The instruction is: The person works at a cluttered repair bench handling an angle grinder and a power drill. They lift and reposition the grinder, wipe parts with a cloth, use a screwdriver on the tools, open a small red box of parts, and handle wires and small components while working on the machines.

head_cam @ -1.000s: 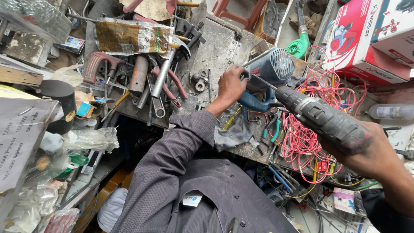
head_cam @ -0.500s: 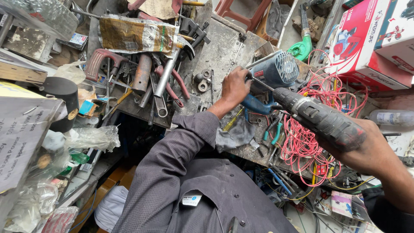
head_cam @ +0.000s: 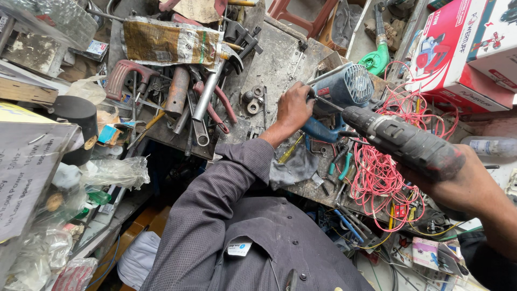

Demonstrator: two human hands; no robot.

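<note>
My left hand (head_cam: pixel 293 108) is closed on the handle end of a blue power tool (head_cam: pixel 344 86) that lies on the metal workbench (head_cam: pixel 280 59). My right hand (head_cam: pixel 463 183) grips a dark, grimy power driver (head_cam: pixel 401 141). Its thin bit (head_cam: pixel 326 102) reaches across to the blue tool's housing, right beside my left fingers. My grey sleeve (head_cam: pixel 226 188) crosses the lower middle of the view.
Wrenches, pliers (head_cam: pixel 218 102) and a red-handled tool (head_cam: pixel 121 73) crowd the bench's left. A tangle of red wire (head_cam: pixel 377 178) lies under the driver. Red and white boxes (head_cam: pixel 463 48) stand at the top right. A green blower (head_cam: pixel 377 59) and washers (head_cam: pixel 252 101) lie nearby.
Both hands keep their grips. The driver and its bit have stayed at the blue tool, with only a slight shift of the view.
</note>
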